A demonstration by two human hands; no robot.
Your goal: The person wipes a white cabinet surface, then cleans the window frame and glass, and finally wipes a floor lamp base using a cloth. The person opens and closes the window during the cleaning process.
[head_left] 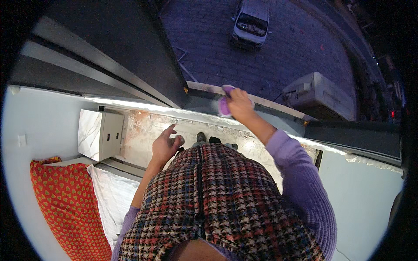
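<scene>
1. The purple cloth (224, 104) at one o'clock is mostly covered by the right hand (238, 105); its full shape cannot be told, and it is slightly blurred.
2. The person's feet (201, 138) at the centre are nearly all hidden behind the checked skirt (217, 200); only the tips show.
3. The left hand (165, 145) shows its back only, so the palm is unseen.
4. The orange patterned cloth (65, 204) at eight o'clock is cut off by the dark rim.
5. The car (250, 24) at twelve o'clock is cropped at the top edge.
6. The handles on the white cabinet (99, 134) are too small to make out.
</scene>
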